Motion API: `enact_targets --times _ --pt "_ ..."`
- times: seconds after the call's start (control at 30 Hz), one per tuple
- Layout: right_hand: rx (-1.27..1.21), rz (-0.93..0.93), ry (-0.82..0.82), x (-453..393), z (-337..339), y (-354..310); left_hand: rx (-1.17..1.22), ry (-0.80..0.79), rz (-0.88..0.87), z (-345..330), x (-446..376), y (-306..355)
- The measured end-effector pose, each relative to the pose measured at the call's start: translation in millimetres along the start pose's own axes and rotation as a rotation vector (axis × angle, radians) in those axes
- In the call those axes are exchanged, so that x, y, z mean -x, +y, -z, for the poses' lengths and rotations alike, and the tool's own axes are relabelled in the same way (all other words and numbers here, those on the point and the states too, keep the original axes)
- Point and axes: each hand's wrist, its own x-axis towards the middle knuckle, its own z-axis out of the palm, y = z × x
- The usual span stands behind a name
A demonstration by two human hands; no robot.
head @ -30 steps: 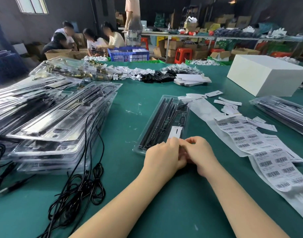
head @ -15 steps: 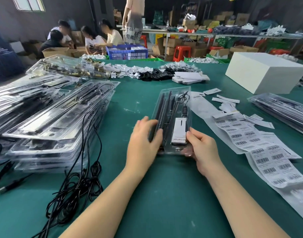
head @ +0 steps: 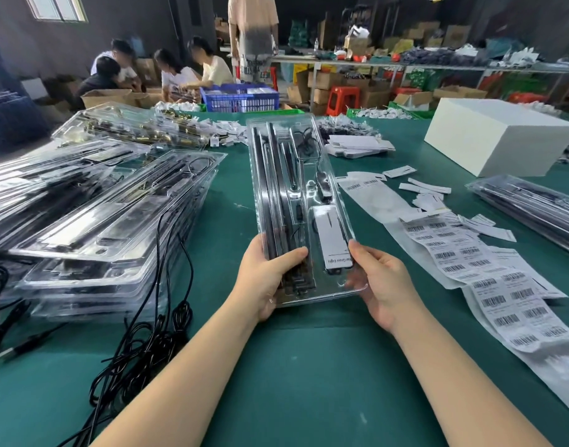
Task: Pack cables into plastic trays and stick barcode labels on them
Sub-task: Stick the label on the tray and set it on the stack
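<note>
step: labelled tray (head: 304, 201) lifted off surface | left hand (head: 266, 279), right hand (head: 382, 287) gripping near end | next: probably stack it

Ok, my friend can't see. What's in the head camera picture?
Two hands, the left hand and right hand, hold up a clear plastic tray packed with black cables and a white label, above a green table. Stacked trays and loose black cables lie left; barcode label sheets lie right.

Left hand (head: 266, 279) and right hand (head: 383, 289) gripping packed clear tray (head: 300, 201), raised over green table (head: 309, 375)
</note>
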Motion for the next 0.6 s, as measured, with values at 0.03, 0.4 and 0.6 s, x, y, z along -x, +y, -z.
enact_targets --times 0.03,0.4,0.6 --pt "0.037 -0.051 0.005 0.5 -0.1 -1.0 -0.009 0.012 -0.017 0.1 0.3 -1.0" --pt "0.112 0.107 -0.115 11.6 -9.0 -0.6 0.102 0.049 -0.02 0.0 -0.2 -1.2" --pt "-0.02 -0.093 -0.231 13.8 -9.9 -1.7 0.119 0.107 -0.004 7.1 -2.7 -0.3"
